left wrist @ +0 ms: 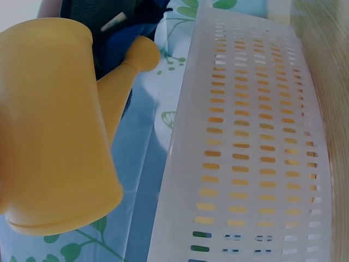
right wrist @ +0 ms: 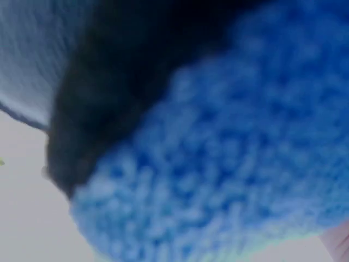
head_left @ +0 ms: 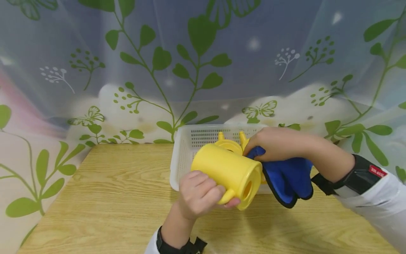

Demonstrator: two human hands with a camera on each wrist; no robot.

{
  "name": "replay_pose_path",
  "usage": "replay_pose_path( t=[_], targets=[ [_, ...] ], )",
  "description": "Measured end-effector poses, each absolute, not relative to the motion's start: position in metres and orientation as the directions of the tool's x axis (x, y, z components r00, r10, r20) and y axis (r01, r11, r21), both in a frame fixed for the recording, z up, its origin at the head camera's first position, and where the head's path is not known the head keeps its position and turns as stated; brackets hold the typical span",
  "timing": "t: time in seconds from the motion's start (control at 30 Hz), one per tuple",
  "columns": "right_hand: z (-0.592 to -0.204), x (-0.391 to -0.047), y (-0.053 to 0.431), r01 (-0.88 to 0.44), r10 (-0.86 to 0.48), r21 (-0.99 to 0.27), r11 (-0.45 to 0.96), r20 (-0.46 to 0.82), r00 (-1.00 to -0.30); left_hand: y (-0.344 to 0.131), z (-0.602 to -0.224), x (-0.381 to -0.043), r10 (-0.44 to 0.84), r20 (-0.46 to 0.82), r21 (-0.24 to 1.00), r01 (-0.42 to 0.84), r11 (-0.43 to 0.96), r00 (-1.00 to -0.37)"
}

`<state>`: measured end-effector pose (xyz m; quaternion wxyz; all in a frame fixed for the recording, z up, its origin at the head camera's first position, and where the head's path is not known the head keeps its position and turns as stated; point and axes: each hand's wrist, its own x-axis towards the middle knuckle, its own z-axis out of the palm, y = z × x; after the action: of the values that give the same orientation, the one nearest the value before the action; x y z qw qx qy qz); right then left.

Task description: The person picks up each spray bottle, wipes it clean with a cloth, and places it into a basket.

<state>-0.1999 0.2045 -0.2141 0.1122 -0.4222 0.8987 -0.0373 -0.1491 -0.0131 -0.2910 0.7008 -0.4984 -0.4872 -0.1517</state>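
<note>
My left hand [head_left: 201,194] grips the handle of a yellow watering can [head_left: 222,165], its fingers curled round it. The can lies tilted on its side in the air above a white basket [head_left: 175,162], its round top opening turned toward the lower right. In the left wrist view the spout [left wrist: 117,90] of the can points up, with a blue cloth [left wrist: 117,46] behind it. My right hand [head_left: 274,143] pinches that blue cloth, edged in black, near the can's upper side. The cloth's fuzzy face fills most of the right wrist view.
More yellow pieces with short spouts [head_left: 221,135] show in the basket behind the can. The slotted basket stands on a wood-grain table [head_left: 120,197], near its back edge. Beyond hangs a curtain [head_left: 158,77] printed with green leaves and butterflies.
</note>
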Motion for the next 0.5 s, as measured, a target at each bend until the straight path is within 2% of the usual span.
replay_pose_path(
  t=[0.27, 0.5],
  targets=[
    [-0.219, -0.211, 0.196, -0.755, -0.814, -0.308, 0.579, -0.175, -0.553, -0.009, -0.293, -0.147, 0.308, 0.822, -0.569, 0.705, 0.424, 0.479],
    [-0.221, -0.206, 0.192, -0.754, -0.810, -0.298, 0.586, -0.189, -0.555, -0.009, -0.295, -0.147, 0.303, 0.829, -0.558, 0.716, 0.419, 0.469]
  ],
)
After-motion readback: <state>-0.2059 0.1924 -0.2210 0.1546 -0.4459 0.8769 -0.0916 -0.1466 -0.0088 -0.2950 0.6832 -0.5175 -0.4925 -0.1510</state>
